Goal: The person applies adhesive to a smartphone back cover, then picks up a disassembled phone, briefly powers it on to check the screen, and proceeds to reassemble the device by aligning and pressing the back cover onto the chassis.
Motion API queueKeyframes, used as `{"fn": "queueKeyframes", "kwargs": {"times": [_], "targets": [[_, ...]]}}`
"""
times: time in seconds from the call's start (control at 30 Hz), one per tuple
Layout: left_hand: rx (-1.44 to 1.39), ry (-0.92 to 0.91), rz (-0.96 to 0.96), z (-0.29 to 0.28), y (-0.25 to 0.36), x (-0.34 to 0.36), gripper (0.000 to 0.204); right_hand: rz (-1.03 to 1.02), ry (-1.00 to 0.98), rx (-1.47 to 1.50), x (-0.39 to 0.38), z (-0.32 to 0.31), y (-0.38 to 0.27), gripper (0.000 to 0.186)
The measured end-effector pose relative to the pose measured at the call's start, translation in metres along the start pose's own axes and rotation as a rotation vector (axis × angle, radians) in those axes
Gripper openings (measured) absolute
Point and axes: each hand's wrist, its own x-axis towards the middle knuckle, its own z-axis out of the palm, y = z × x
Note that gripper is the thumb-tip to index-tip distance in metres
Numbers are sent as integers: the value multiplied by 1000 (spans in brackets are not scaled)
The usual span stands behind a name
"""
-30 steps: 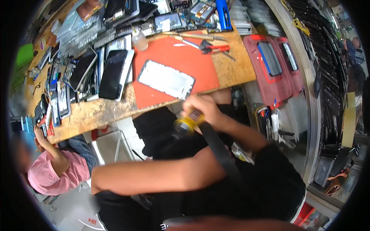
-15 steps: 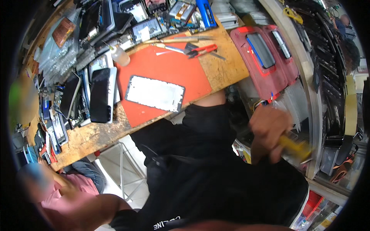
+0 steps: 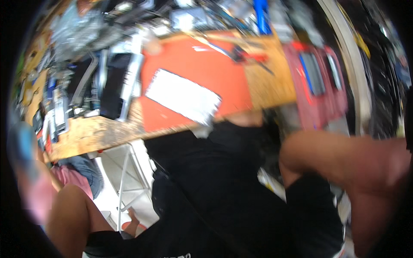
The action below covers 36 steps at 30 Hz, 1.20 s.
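Observation:
Neither of my hands shows. My bent left arm (image 3: pixel 71 210) comes in at the lower left, its hand out of the picture. At the right, my right arm (image 3: pixel 335 159) is bent at the elbow and runs off toward the dark rim, so its hand is hidden. A white phone-sized panel with a thin dark frame (image 3: pixel 183 96) lies tilted on the orange mat (image 3: pixel 206 56). Beyond it, a red-handled tool (image 3: pixel 254 56) and a thin, pen-like tool (image 3: pixel 217 48) rest near the mat's far edge. The view is smeared by motion.
Dark phones (image 3: pixel 115 86) and parts crowd the left of the wooden bench (image 3: pixel 120 129). A blue tool or bottle (image 3: pixel 261 17) stands at the back. A red case (image 3: pixel 309 107) holding phone-like pieces sits right. A person in pink (image 3: pixel 73 178) is at lower left.
My right hand, which held a yellow-handled object, has gone out of view; its bent arm now fills the right side. My left elbow has risen. The whole view has shifted.

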Motion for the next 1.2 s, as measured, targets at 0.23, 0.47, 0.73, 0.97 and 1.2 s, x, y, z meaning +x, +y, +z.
{"fn": "queueKeyframes", "kwargs": {"times": [0.23,0.47,0.73,0.97,1.2], "targets": [[88,-85,-100,6,10,-2,44,20,-2,27,9,-9,6,30],[36,-74,-88,15,-14,-16,44,109,66,-46,6,-6,8,33],[94,-29,-239,11,5,-26,42,406,173,-23,-12,58,48,37],[-47,-34,-440,74,-7,-64,41,811,252,19,-48,114,95,39],[-50,-173,-335,89,-14,-55,41,509,87,-518,-41,88,77,33]]}}
